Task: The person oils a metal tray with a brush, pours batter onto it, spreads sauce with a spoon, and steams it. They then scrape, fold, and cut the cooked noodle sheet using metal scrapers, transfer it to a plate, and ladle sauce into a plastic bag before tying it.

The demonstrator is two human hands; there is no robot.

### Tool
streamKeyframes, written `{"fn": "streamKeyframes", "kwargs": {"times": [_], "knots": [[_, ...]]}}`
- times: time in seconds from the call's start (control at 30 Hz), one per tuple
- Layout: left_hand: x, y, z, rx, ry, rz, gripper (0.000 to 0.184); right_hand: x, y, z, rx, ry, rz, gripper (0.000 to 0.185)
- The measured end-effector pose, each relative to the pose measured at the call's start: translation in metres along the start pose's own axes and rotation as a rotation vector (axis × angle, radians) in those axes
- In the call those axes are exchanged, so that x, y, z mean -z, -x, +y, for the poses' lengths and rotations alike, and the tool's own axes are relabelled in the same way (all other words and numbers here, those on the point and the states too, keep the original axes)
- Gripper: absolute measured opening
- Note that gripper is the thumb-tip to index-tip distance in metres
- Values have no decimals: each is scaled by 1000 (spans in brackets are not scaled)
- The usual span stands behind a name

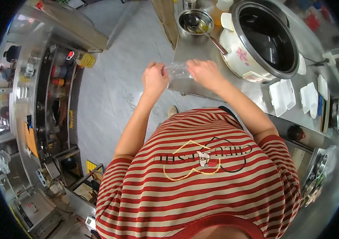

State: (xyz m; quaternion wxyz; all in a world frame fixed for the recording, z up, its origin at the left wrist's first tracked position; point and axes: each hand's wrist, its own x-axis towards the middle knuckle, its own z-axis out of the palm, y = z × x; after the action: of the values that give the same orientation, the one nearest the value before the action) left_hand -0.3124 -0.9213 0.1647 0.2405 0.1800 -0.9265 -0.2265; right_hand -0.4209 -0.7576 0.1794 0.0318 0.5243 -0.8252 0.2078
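Note:
A thin, clear plastic bag is stretched between my two hands, over the floor and the corner of the steel counter. My left hand is closed on one side of it, out over the floor. Closed on the other side, my right hand is at the counter's edge. Beyond the right hand sits a steel bowl of yellowish liquid with a ladle resting in it. A large white cooker with a dark inner pot stands to the right.
Open white foam boxes lie on the steel counter at right. A container of amber liquid stands behind the bowl. To the left, across the grey floor, a shelf unit holds bottles, including a yellow oil jug.

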Motion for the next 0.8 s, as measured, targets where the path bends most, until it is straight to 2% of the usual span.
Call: {"fn": "streamKeyframes", "kwargs": {"times": [0.07, 0.1, 0.17, 0.2, 0.27, 0.3, 0.37, 0.4, 0.43, 0.47, 0.53, 0.57, 0.6, 0.63, 0.67, 0.7, 0.73, 0.77, 0.8], "knots": [[-5, 1, -19, 133, -52, -68, 14, -4, 1, 1, 35, 5, -26, 11], [-3, 0, -28, 130, -51, -72, 14, -5, 3, 2, 53, -3, -24, 9], [4, -3, -37, 585, 300, -338, 11, -6, 7, 5, 68, -11, -23, 8], [7, -3, -35, 585, 300, -340, 11, -8, 9, 7, 11, 5, -79, 7], [16, -1, -29, 970, 846, -394, 10, -14, 12, 13, -47, 18, -134, 8], [17, 1, -26, 969, 845, -394, 10, -20, 13, 18, -134, 2, -149, 8], [15, 7, -18, 868, 1557, -468, 10, -29, 14, 25, -223, -15, -164, 8], [12, 10, -13, 869, 1556, -472, 10, -33, 14, 28, -315, -93, -107, 10], [8, 14, -8, 848, 1805, -513, 10, -38, 14, 32, -408, -170, -50, 13], [3, 17, -4, 816, 2054, -552, 11, -50, 13, 44, -411, -170, -48, 13], [-7, 26, -3, 868, 2080, -612, 11, -75, 13, 69, -659, -444, -122, 16], [-12, 29, -4, 918, 2106, -668, 10, -71, 12, 71, -666, -444, -123, 16], [-14, 30, -7, 924, 2106, -675, 10, -68, 11, 74, -830, -708, -151, 13], [-15, 27, -13, 788, 1724, -665, 9, -64, 12, 76, -990, -975, -175, 11], [-16, 25, -21, 646, 1347, -639, 8, -61, 18, 80, -999, -976, -174, 11], [-27, 26, -37, 649, 1347, -646, 8, -56, 26, 87, -1008, -1436, -152, 9], [-45, 27, -61, 785, 1324, -543, 10, -53, 30, 90, -977, -1898, -120, 8], [-60, 24, -75, 915, 1293, -439, 12, -51, 32, 83, -982, -1899, -114, 8], [-71, 16, -74, 915, 1291, -452, 12, -50, 38, 71, -908, -1980, -115, 11]]}}
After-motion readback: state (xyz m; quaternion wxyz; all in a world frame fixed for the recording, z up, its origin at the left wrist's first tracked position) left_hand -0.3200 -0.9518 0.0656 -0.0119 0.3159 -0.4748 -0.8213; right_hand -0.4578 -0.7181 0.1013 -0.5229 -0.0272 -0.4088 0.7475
